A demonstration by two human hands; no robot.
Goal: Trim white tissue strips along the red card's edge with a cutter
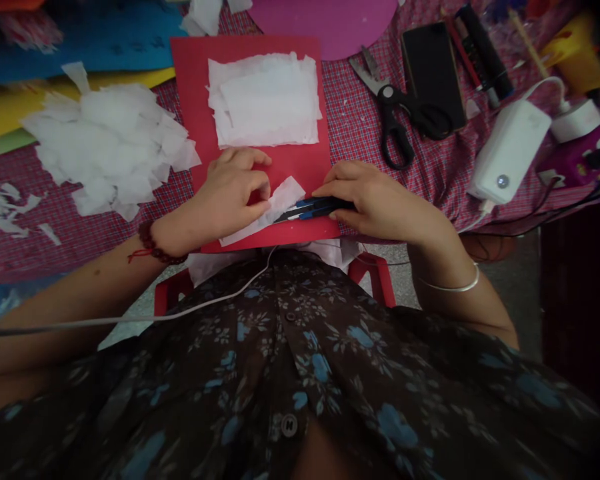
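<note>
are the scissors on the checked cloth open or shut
Open: the scissors have their blades spread in a V, tips apart, and the black handles stand apart too.

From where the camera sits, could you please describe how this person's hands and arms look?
Both the left hand and right hand are ungloved. A dark red beaded bracelet with a red cord circles the left wrist; a thin silvery bangle rings the right forearm. A pale cable crosses in front of the left arm.
</note>
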